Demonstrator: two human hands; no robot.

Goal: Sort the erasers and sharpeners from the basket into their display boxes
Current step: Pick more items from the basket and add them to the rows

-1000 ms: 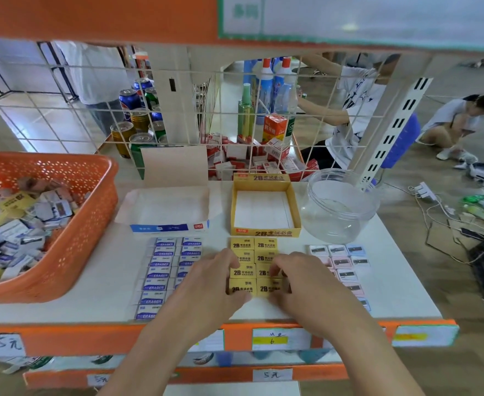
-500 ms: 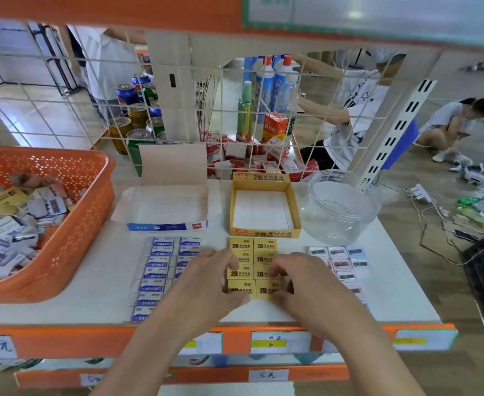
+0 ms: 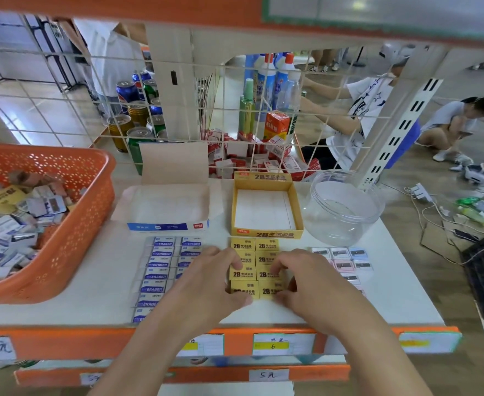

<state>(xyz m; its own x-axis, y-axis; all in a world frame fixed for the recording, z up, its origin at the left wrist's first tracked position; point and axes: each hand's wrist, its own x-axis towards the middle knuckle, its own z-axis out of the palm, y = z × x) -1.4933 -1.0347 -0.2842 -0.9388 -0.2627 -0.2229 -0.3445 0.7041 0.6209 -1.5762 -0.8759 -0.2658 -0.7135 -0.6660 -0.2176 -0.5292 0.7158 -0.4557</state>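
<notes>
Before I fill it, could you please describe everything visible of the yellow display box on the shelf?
The yellow display box looks like cardboard, open-topped, its lid flap folded up behind, with "2B" print on flap and front wall. Its white inside is empty. It stands on the white shelf between a blue-and-white box and a clear jar, yellow erasers close in front. Neither the left hand nor the right hand touches it.

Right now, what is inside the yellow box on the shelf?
Nothing shows in the yellow box but its bare white floor. Its front wall hides the floor's nearest strip. The yellow erasers lie outside, in front of it.
</notes>
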